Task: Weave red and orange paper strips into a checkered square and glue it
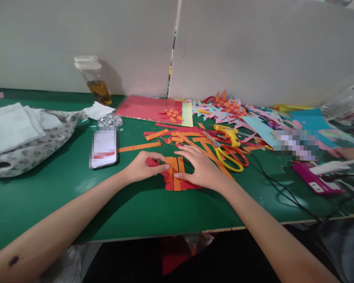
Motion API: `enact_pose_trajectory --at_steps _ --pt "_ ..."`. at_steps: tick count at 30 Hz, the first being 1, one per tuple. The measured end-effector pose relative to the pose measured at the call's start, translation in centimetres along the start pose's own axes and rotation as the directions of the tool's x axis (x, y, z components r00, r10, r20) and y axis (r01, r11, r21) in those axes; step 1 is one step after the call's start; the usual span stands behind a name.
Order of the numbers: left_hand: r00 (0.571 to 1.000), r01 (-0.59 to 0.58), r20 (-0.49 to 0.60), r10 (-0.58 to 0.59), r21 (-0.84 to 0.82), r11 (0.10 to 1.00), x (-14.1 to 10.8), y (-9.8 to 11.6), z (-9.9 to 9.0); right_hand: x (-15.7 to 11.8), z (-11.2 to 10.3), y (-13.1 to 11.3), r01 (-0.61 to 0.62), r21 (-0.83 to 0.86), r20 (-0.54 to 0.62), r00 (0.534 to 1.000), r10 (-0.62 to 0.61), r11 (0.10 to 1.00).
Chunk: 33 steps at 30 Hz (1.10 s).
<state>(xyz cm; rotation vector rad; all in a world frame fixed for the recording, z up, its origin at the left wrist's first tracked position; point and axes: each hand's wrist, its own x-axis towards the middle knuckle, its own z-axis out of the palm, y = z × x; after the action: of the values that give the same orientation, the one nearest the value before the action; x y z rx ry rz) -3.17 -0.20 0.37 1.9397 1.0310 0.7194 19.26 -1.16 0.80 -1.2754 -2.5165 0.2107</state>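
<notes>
On the green table in front of me lies a small weave of orange and red paper strips (171, 169). At its left side, my left hand (146, 168) pinches a red paper strip (151, 162) between thumb and fingers. My right hand (202, 167) rests at the weave's right side, thumb tip on an orange strip and the other fingers stretched out, apart from the thumb. Loose orange paper strips (207, 149) lie just beyond it. Scissors (230, 158) with yellow and red handles sit to the right. Part of the weave is hidden under my fingers.
A phone (104, 148) lies left of my hands, with a cloth bag (32, 137) farther left. Behind stand a tea bottle (96, 80) and a red paper sheet (144, 107). A glue gun (230, 135), paper scraps (212, 112) and a purple power strip (315, 181) are right.
</notes>
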Motion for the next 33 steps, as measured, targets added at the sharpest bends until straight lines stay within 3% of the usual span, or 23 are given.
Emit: enact_pose_trajectory --at_steps 5,9,13,19,22,29,33 --pt "0.983 -0.127 0.124 0.132 -0.051 0.991 -0.2 0.3 -0.2 0.1 0.4 -0.1 0.016 -0.003 -0.040 0.999 -0.016 1.000" --pt "0.969 -0.197 0.146 0.201 -0.044 0.979 -0.2 0.5 -0.3 0.2 -0.5 0.1 0.017 -0.022 -0.026 1.000 -0.018 1.000" --pt "0.959 -0.186 0.195 0.208 -0.126 0.975 -0.2 0.5 -0.2 -0.1 -0.9 0.5 0.020 -0.151 0.024 1.000 -0.017 0.988" --pt "0.960 -0.125 0.240 0.143 -0.091 0.988 -0.3 0.5 -0.2 -0.8 -0.6 0.0 0.029 -0.292 0.063 0.998 -0.011 0.956" --pt "0.950 -0.095 0.291 0.114 -0.079 0.992 -0.4 0.5 -0.3 -1.0 -0.6 -0.5 0.022 -0.308 0.062 0.998 -0.003 0.951" --pt "0.938 -0.149 0.309 0.158 -0.053 0.987 -0.4 0.0 -0.2 -1.3 -0.3 -1.0 0.040 -0.288 0.046 0.999 -0.028 0.957" --pt "0.920 -0.160 0.348 0.180 -0.086 0.983 -0.4 0.0 -0.5 -1.4 0.0 -1.1 0.048 -0.248 -0.022 0.998 -0.055 0.968"
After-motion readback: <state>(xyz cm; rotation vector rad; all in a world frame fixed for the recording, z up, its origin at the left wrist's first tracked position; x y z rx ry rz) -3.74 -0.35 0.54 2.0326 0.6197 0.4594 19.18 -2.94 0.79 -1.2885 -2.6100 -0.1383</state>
